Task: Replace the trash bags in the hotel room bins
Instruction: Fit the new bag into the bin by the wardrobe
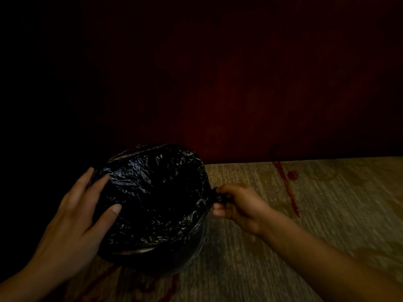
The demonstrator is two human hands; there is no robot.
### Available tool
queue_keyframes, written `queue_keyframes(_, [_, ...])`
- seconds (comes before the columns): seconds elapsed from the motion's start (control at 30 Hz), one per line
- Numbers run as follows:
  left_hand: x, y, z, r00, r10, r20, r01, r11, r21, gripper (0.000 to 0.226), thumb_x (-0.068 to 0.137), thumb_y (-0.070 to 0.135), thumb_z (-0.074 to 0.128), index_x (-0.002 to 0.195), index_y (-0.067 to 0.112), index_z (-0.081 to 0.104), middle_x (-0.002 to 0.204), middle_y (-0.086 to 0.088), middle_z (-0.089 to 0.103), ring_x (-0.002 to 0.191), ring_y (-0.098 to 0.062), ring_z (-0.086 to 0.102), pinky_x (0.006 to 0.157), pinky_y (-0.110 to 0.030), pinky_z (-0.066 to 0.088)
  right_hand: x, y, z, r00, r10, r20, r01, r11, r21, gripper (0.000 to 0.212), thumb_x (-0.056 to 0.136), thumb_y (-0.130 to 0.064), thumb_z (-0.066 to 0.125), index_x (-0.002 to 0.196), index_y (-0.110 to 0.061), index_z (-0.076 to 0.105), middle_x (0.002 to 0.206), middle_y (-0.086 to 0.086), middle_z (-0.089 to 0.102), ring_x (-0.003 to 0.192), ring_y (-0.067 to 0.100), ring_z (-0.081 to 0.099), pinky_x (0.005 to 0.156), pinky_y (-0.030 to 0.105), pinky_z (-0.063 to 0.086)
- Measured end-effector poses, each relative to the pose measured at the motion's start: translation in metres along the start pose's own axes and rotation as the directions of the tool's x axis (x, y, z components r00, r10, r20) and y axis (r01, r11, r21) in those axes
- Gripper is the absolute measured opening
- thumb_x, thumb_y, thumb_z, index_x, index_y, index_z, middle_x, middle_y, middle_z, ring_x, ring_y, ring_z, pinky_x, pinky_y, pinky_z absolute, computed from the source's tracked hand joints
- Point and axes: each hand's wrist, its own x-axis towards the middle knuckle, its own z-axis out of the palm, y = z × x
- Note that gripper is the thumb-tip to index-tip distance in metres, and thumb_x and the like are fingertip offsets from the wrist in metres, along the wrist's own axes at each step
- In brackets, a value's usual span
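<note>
A round bin (192,256) stands on the carpet, lined with a crinkled black trash bag (157,192) folded over its rim. My left hand (80,214) lies flat on the bag at the bin's left rim, fingers spread. On the right side of the rim, my right hand (235,203) pinches a small gathered knot of the bag's edge. The inside of the bin is dark and its bottom is hidden.
Beige carpet (305,214) with dark red streaks spreads to the right and front. A dark red wall or panel (239,94) rises right behind the bin. The left side of the view is black and unreadable.
</note>
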Motion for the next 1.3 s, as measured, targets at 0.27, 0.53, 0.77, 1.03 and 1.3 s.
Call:
queue_keyframes(0.27, [-0.002,0.000,-0.001,1.000,0.017,-0.007,-0.017,1.000,0.007,0.094,0.072,0.092,0.012,0.150,0.041,0.024,0.156,0.030,-0.002,0.145,-0.003,0.004,0.116,-0.050,0.020,0.012,0.010,0.000,0.993,0.109,0.043,-0.113,0.985,0.127,0.019,0.100,-0.004,0.045,0.089,-0.016,0.056,0.059,0.002,0.053,0.039,0.005,0.044,0.033,0.016,0.042])
queue_keyframes(0.53, [-0.001,-0.001,-0.001,1.000,0.013,-0.006,-0.013,1.000,-0.003,0.096,0.072,0.093,0.012,0.150,0.040,0.024,0.161,0.021,0.002,0.146,-0.005,0.006,0.116,-0.048,0.020,0.002,0.013,-0.015,0.971,0.070,0.227,-0.140,0.941,0.308,0.027,0.085,-0.021,0.071,0.099,0.002,0.070,0.073,0.010,0.063,0.059,0.011,0.061,0.055,0.026,0.061])
queue_keyframes(0.77, [-0.001,-0.001,0.000,1.000,0.017,-0.009,-0.017,1.000,0.017,0.093,0.073,0.092,0.011,0.150,0.041,0.023,0.156,0.030,-0.004,0.141,0.003,0.001,0.116,-0.048,0.018,-0.003,0.013,-0.012,0.963,-0.005,0.270,-0.007,0.999,0.041,0.017,0.087,-0.017,0.066,0.090,-0.001,0.065,0.077,0.010,0.059,0.063,0.015,0.061,0.060,0.031,0.061])
queue_keyframes(1.03, [0.000,-0.004,0.001,0.999,0.027,-0.020,-0.027,1.000,0.015,0.093,0.074,0.091,0.013,0.151,0.041,0.023,0.151,0.039,-0.008,0.142,0.002,0.002,0.116,-0.048,0.018,0.006,0.017,-0.007,0.958,0.148,0.248,-0.212,0.942,0.258,0.018,0.093,-0.012,0.060,0.107,-0.001,0.064,0.082,0.011,0.061,0.069,0.020,0.067,0.057,0.027,0.060])
queue_keyframes(1.3, [0.000,-0.005,0.002,0.999,0.032,-0.025,-0.032,0.999,-0.001,0.094,0.074,0.091,0.013,0.150,0.038,0.027,0.158,0.024,0.003,0.148,-0.010,0.008,0.116,-0.051,0.020,0.008,0.022,0.005,0.983,0.143,0.116,-0.162,0.970,0.182,0.010,0.094,-0.013,0.059,0.087,-0.013,0.067,0.070,-0.002,0.054,0.043,0.002,0.045,0.035,0.011,0.036])
